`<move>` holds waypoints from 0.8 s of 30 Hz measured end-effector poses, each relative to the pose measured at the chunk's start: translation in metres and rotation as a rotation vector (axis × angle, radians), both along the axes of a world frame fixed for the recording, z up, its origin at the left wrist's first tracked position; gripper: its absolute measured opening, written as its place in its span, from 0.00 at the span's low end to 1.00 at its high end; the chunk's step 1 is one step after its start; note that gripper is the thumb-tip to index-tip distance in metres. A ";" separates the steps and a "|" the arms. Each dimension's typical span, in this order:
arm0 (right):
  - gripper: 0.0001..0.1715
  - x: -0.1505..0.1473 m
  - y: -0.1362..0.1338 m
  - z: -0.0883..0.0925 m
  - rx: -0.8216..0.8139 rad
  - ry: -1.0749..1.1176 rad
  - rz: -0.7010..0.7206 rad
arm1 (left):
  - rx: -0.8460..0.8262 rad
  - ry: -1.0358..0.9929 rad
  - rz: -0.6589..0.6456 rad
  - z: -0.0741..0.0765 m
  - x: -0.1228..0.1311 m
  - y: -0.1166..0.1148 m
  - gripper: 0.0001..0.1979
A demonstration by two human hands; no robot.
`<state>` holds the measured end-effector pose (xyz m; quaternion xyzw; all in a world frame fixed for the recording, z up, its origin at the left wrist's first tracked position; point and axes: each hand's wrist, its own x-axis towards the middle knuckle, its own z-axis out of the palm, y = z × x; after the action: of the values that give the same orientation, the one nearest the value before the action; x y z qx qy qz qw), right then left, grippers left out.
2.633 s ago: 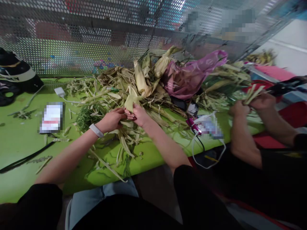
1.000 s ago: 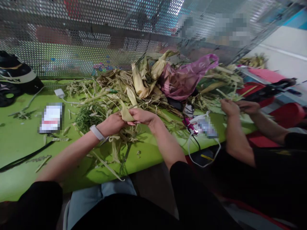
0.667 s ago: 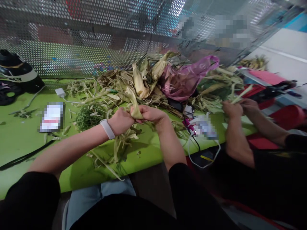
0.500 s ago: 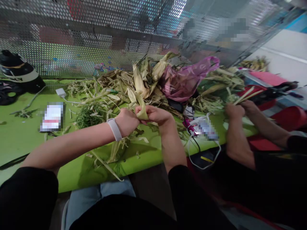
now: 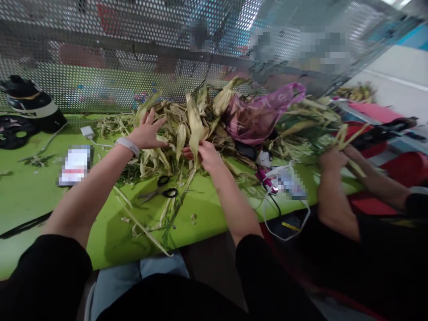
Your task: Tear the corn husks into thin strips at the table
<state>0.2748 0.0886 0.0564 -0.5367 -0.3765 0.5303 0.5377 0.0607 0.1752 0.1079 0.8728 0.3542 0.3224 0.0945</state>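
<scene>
My left hand [image 5: 149, 132] is raised over the left part of the husk pile, fingers spread and holding nothing. A pale husk piece [image 5: 144, 111] stands just behind its fingertips. My right hand [image 5: 207, 155] has its fingers closed around the lower end of a pale corn husk [image 5: 194, 122] at the front of the pile. Dried corn husks [image 5: 222, 100] are heaped behind both hands. Black-handled scissors [image 5: 163, 192] lie on the green table [image 5: 200, 214] below my hands, beside loose husk strips [image 5: 143, 227].
A pink plastic bag [image 5: 249, 116] rests against the pile's right side. At left are a phone [image 5: 76, 165], a white charger [image 5: 87, 132] and a black bottle [image 5: 33, 104]. A white cable [image 5: 265, 218] loops over the front edge. At right, a co-worker's hands [image 5: 334, 159] hold husk strips.
My hands have come apart: the left moved up and left and spread its fingers, while the right shifted slightly. The scissors have come into sight. The co-worker's strips have tilted.
</scene>
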 end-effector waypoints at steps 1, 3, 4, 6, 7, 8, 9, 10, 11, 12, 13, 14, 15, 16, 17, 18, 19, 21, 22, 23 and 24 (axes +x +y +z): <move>0.06 -0.003 0.003 -0.005 0.013 -0.039 -0.022 | -0.085 0.078 0.049 -0.002 -0.001 -0.006 0.38; 0.06 -0.009 0.004 -0.013 0.097 -0.219 -0.093 | -0.120 0.037 0.125 -0.007 0.000 -0.029 0.32; 0.06 -0.012 0.003 -0.015 0.162 -0.333 -0.125 | -0.132 -0.018 0.108 -0.010 0.002 -0.043 0.28; 0.05 -0.020 -0.005 -0.018 0.309 -0.553 -0.168 | -0.222 -0.131 -0.016 -0.020 0.009 -0.069 0.26; 0.05 -0.026 -0.010 -0.019 0.380 -0.640 -0.178 | -0.283 -0.189 -0.071 -0.025 0.013 -0.079 0.25; 0.05 -0.032 -0.016 -0.018 0.447 -0.710 -0.185 | -0.332 -0.275 -0.077 -0.031 0.016 -0.087 0.24; 0.05 -0.039 -0.022 -0.017 0.508 -0.771 -0.198 | -0.370 -0.379 -0.052 -0.037 0.018 -0.091 0.21; 0.06 -0.046 -0.028 -0.016 0.559 -0.807 -0.208 | -0.392 -0.464 -0.021 -0.042 0.018 -0.093 0.17; 0.08 -0.052 -0.032 -0.014 0.593 -0.825 -0.209 | -0.414 -0.522 0.006 -0.046 0.017 -0.094 0.14; 0.10 -0.057 -0.036 -0.012 0.606 -0.816 -0.200 | -0.450 -0.580 0.025 -0.049 0.013 -0.094 0.12; 0.12 -0.062 -0.038 -0.009 0.598 -0.779 -0.170 | -0.496 -0.635 0.035 -0.050 0.008 -0.093 0.11; 0.14 -0.066 -0.039 -0.008 0.571 -0.716 -0.125 | -0.559 -0.700 0.037 -0.051 0.001 -0.094 0.12; 0.16 -0.069 -0.039 -0.006 0.529 -0.632 -0.068 | -0.642 -0.773 0.032 -0.050 -0.006 -0.094 0.12; 0.17 -0.071 -0.038 -0.005 0.477 -0.529 0.000 | -0.738 -0.857 0.025 -0.049 -0.014 -0.096 0.13; 0.19 -0.074 -0.036 -0.005 0.423 -0.420 0.070 | -0.843 -0.941 0.019 -0.048 -0.022 -0.098 0.14; 0.20 -0.076 -0.035 -0.005 0.376 -0.324 0.128 | -0.941 -1.020 0.017 -0.048 -0.029 -0.101 0.15; 0.21 -0.079 -0.033 -0.006 0.343 -0.255 0.167 | -1.019 -1.088 0.022 -0.048 -0.036 -0.103 0.16; 0.22 -0.086 -0.032 -0.009 0.336 -0.211 0.186 | -1.100 -1.149 0.033 -0.049 -0.046 -0.109 0.19; 0.22 -0.090 -0.032 -0.010 0.358 -0.224 0.179 | -1.103 -1.136 0.035 -0.050 -0.049 -0.112 0.20; 0.21 -0.095 -0.033 -0.011 0.389 -0.247 0.165 | -1.084 -1.101 0.033 -0.051 -0.052 -0.116 0.22; 0.21 -0.099 -0.035 -0.012 0.417 -0.268 0.153 | -1.050 -1.059 0.028 -0.053 -0.054 -0.119 0.24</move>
<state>0.1756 0.0541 0.0442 -0.4497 -0.5849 0.4044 0.5405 0.0066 0.0567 0.0549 0.4362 0.3798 0.4894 0.6527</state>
